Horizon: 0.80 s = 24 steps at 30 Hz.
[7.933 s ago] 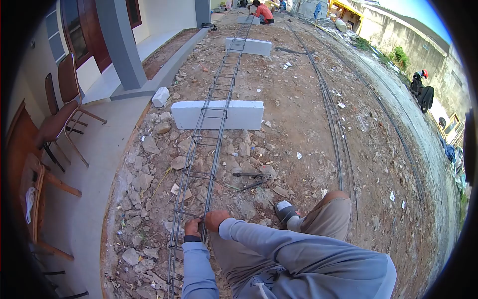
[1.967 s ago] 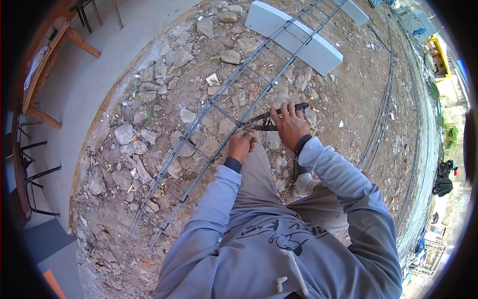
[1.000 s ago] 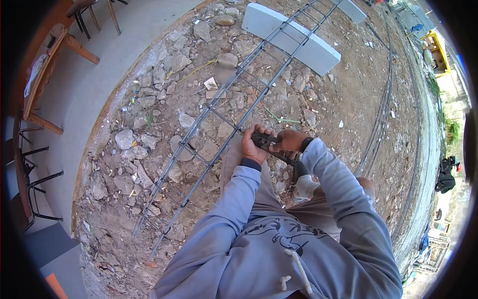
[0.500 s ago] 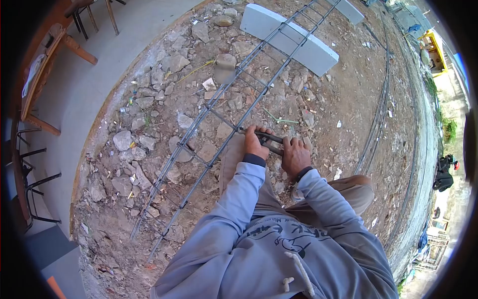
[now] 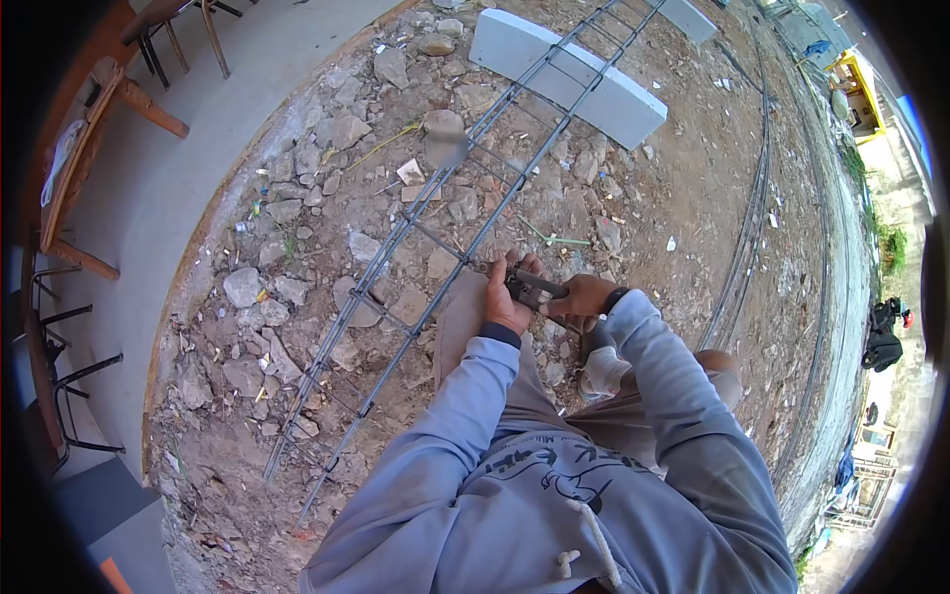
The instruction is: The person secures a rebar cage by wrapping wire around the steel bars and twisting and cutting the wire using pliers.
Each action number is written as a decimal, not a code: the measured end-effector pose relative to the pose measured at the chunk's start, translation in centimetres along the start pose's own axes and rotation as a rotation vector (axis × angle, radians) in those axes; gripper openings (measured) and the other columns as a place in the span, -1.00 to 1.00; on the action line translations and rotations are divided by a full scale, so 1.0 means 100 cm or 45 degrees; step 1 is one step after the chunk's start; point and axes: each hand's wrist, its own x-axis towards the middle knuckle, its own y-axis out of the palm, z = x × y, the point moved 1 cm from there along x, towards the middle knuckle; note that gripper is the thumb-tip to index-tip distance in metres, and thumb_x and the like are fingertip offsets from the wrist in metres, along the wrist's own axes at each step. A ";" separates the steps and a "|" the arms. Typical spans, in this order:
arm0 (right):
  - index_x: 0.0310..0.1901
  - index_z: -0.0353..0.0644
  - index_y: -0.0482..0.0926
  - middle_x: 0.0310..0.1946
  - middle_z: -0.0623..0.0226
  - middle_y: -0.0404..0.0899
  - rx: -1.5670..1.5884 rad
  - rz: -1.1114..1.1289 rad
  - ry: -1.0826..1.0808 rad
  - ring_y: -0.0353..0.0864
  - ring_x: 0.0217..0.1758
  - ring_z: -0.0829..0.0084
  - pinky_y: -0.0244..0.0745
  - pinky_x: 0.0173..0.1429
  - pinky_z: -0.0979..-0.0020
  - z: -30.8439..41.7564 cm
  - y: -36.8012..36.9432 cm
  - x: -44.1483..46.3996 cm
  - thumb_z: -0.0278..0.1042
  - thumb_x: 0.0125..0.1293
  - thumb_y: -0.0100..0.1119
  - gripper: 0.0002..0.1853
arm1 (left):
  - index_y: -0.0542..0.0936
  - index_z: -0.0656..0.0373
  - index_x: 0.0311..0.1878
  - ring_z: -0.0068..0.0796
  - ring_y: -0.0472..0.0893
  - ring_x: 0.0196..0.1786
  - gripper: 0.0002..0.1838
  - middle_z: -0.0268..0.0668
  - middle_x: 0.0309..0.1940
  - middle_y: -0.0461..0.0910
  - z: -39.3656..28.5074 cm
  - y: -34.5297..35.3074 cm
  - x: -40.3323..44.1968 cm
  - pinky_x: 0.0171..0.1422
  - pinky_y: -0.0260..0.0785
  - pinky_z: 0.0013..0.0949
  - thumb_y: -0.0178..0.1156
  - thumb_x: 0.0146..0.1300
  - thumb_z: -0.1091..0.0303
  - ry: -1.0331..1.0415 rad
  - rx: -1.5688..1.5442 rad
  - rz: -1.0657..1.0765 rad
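Observation:
My right hand (image 5: pixel 586 297) is closed around the handles of dark metal pincers (image 5: pixel 534 289). My left hand (image 5: pixel 509 297) is curled at the head end of the pincers, its thumb toward the steel; the jaws are mostly hidden by its fingers. Just beyond my left hand runs the near side bar of a long rebar cage (image 5: pixel 443 289), made of straight bars joined by cross ties. A thin grey piece shows between that hand and the bar, too small to identify. My bent knee (image 5: pixel 463 307) is beneath my left hand.
A pale block (image 5: pixel 569 74) lies under the far part of the cage, with another block (image 5: pixel 688 20) beyond. Broken stones (image 5: pixel 242 285) litter the soil. Long dark bars (image 5: pixel 757 198) lie to the right. A concrete floor (image 5: pixel 233 109) with chairs and a table borders the left.
My right hand has turned and swung inward, bringing the pincers' handles round with it. My left hand stays near the same bar. The view has shifted slightly.

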 end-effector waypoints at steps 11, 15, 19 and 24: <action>0.18 -0.34 0.28 0.01 0.01 0.38 -0.898 -1.363 0.007 0.32 0.17 0.07 0.05 0.31 -0.05 0.033 0.048 -0.023 -0.32 0.15 -0.02 -0.46 | 0.43 0.00 -0.22 -0.31 0.56 -0.13 -0.67 -0.30 -0.27 0.57 0.004 0.014 0.016 0.04 0.40 -0.15 0.01 0.31 -0.07 0.023 -0.097 -0.289; 0.01 -0.30 0.39 -0.14 0.04 0.45 -0.784 -1.092 0.077 0.44 0.01 0.10 0.24 0.17 0.01 0.039 0.032 -0.018 -0.34 0.10 0.01 -0.59 | 0.40 0.06 -0.18 -0.24 0.53 -0.07 -0.63 -0.26 -0.26 0.54 -0.001 0.010 0.020 0.06 0.39 -0.12 -0.07 0.35 -0.08 -0.020 -0.093 -0.300; -0.12 -0.26 0.42 -0.18 0.03 0.51 -0.680 -0.867 0.076 0.52 -0.05 0.06 0.39 0.04 0.05 0.037 0.014 -0.020 -0.34 0.10 0.01 -0.70 | 0.35 0.16 -0.09 -0.19 0.52 -0.09 -0.59 -0.19 -0.23 0.51 0.002 0.007 0.020 0.07 0.40 -0.05 -0.13 0.37 -0.05 0.007 -0.035 -0.333; -0.17 -0.32 0.46 -0.31 -0.04 0.60 -0.526 -0.638 0.127 0.63 -0.19 0.04 0.51 -0.10 0.11 0.028 0.007 -0.010 -0.30 0.13 -0.02 -0.71 | 0.33 0.19 -0.05 -0.21 0.52 -0.07 -0.60 -0.15 -0.21 0.50 -0.001 0.012 0.006 0.05 0.43 -0.07 -0.03 0.33 0.01 -0.004 0.059 -0.372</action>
